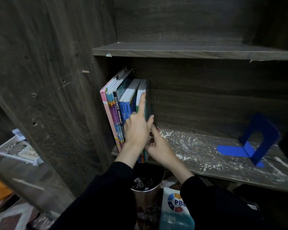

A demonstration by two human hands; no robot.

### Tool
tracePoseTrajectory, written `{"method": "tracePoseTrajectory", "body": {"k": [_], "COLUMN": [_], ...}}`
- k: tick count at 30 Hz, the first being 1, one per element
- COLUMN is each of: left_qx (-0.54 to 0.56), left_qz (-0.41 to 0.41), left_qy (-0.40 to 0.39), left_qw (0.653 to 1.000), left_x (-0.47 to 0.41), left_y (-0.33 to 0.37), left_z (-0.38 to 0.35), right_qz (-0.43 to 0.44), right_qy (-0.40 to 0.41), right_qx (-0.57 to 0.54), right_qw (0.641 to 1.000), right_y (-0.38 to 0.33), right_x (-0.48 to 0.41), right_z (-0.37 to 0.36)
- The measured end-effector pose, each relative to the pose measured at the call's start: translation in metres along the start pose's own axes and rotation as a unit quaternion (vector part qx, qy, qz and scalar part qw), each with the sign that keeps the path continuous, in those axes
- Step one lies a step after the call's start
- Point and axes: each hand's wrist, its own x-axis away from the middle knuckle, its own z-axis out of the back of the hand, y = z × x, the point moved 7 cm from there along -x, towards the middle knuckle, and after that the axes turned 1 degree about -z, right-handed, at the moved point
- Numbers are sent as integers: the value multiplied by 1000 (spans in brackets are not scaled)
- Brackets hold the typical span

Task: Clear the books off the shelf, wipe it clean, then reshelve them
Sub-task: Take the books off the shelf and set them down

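1. Side panel (56, 97): dark wood grain, far left. A white tray (15, 151) lies low behind it.

2. Books (116, 103): about eight thin softcover workbooks standing at the left end of the shelf (206, 151), leaning left against the panel, spines outward.
   - Handling, as judged: each is light, but the covers are floppy and glossy, so they are likely to fan or slide if lifted singly.
   - Best taken as one block, squeezed across both outer covers low down, with a hand supporting the bottom edge.

3. Left hand (136, 130): index finger straight up the outermost book's top corner, thumb on its right cover, remaining fingers (128, 121) bent over the spines, holding the stack.

4. Right hand (160, 148): fingers curled at the stack's lower right edge, apparently gripping it, though blur hides detail.

5. Cup (156, 186): metallic, below the shelf, beside a loose booklet (175, 211).

6. Dust (178, 138): white specks across the bare board.

7. Bookend (258, 138): blue, upright, well apart at right.
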Motion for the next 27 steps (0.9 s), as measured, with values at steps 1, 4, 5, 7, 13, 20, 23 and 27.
{"method": "tracePoseTrajectory", "body": {"k": [1, 4, 5, 7, 13, 20, 23, 27], "left_qx": [-4, 11, 24, 53, 143, 178, 222, 254], "left_qz": [4, -2, -7, -9, -31, -112, -109, -94], "left_qy": [8, 33, 39, 49, 83, 125, 134, 107], "left_qw": [1000, 999, 999, 997, 986, 970, 960, 957], "left_x": [0, -1, -2, -4, 5, 33, 41, 45], "left_y": [-2, -8, -10, -13, -13, 10, 16, 29], "left_z": [-1, -1, -1, 0, 7, 33, 40, 37], "right_qz": [3, 12, 15, 19, 43, 67, 7, -35], "right_qy": [-2, -23, -31, -40, -37, 15, 26, 31], "right_qx": [-5, -6, -3, -5, 7, -82, -134, -160], "right_qw": [1000, 1000, 999, 999, 998, 994, 991, 986], "right_y": [1, 0, -1, -1, -1, 6, 17, 27], "right_x": [0, 1, 0, 0, 4, 22, 13, -1], "right_z": [0, 0, -2, -5, -11, 24, 42, 58]}}
